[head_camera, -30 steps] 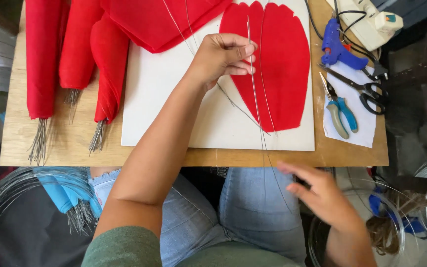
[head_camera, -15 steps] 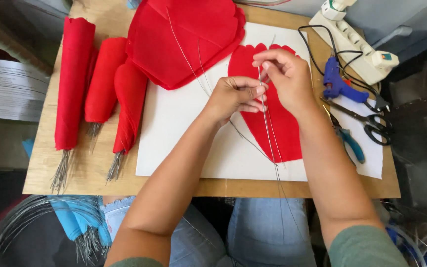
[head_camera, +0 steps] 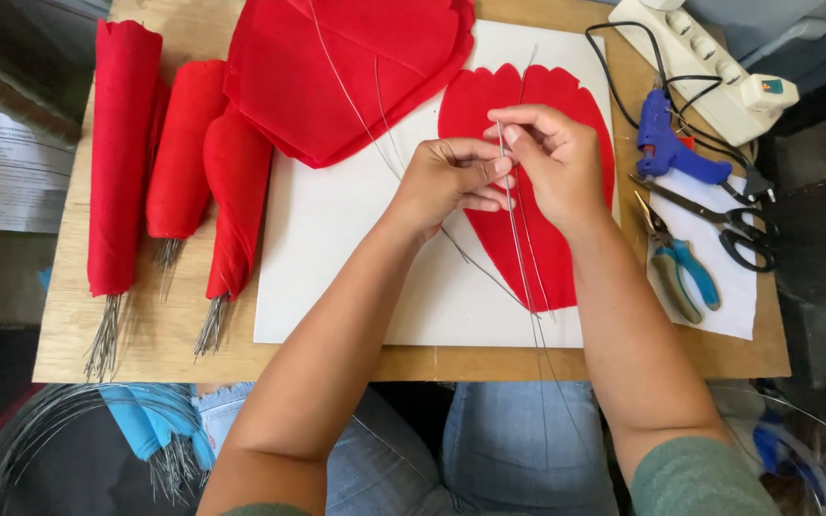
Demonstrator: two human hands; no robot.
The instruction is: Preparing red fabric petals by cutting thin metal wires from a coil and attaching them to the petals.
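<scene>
You pinched thin, light, springy wire [head_camera: 528, 277] between left hand [head_camera: 446, 182] and right hand [head_camera: 554, 162] over the soft red petal [head_camera: 566, 248]; both grips clenched on it, best held near fingertips.

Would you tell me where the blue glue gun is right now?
In the head view, the blue glue gun lies at the table's right end, between the white power strip and the scissors, right of the right hand.

Right hand [head_camera: 552, 162] up onto wire [head_camera: 518, 239].
</scene>
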